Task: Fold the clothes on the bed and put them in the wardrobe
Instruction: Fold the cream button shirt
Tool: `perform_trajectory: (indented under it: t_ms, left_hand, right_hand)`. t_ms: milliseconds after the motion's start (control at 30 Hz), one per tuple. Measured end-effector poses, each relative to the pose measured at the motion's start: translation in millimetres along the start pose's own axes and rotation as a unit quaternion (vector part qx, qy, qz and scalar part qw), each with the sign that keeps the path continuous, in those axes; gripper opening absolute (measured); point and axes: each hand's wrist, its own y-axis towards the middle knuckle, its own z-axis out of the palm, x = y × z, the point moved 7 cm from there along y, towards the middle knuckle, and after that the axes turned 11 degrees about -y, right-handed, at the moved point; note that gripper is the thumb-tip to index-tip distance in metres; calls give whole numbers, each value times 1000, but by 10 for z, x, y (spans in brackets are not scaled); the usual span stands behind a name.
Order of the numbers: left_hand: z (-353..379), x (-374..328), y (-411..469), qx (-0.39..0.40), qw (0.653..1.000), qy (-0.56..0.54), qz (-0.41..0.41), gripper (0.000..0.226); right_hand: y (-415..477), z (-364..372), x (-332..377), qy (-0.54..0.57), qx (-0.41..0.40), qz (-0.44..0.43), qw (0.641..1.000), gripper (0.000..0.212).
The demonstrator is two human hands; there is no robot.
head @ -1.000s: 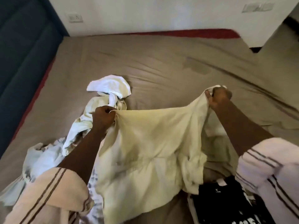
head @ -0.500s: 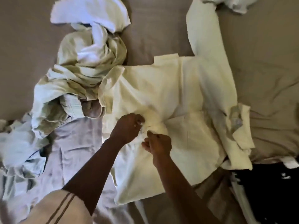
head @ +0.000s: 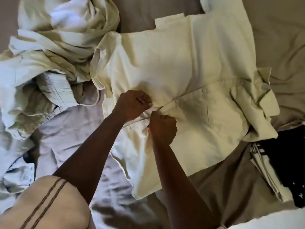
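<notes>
A pale yellow button-up shirt lies spread on the brown bed sheet, front side up, with buttons and a chest pocket showing. My left hand pinches the left edge of the shirt's button strip near the middle. My right hand pinches the opposite edge, touching the left hand. Both hands are closed on the fabric where the two front panels meet.
A heap of crumpled cream and white clothes lies at the upper left. Pale blue and lilac garments sit under my left arm. A black garment with white print rests at the right edge.
A second ago I held the shirt up by its shoulders. It now lies flat on the bed, and both hands have come together at its button strip. The view has moved closer.
</notes>
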Motion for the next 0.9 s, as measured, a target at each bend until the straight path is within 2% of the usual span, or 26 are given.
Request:
perform_trajectory:
  t_ms: [100, 167, 267, 400, 600, 800, 900]
  left_hand:
    - [-36, -67, -122, -34, 999, 12, 13, 7]
    - [-18, -143, -233, -44, 997, 47, 39, 6]
    - [100, -212, -392, -16, 996, 60, 57, 6]
    - [260, -204, -484, 32, 995, 75, 61, 7]
    - [258, -171, -536, -61, 990, 84, 93, 9]
    - [335, -173, -588, -47, 992, 81, 83, 7]
    - [311, -153, -547, -51, 993, 80, 68, 8]
  right_hand:
    - [-49, 48, -178, 149, 51, 30, 987, 29]
    - [-66, 84, -273, 262, 107, 57, 958, 14]
    - [-84, 74, -295, 333, 174, 57, 925, 6]
    - [-37, 100, -379, 357, 209, 27, 910, 15]
    - [-25, 87, -389, 359, 221, 5, 907, 19]
    - [-4, 117, -417, 362, 240, -6, 900, 25]
    - [7, 106, -421, 371, 249, -1, 895, 15]
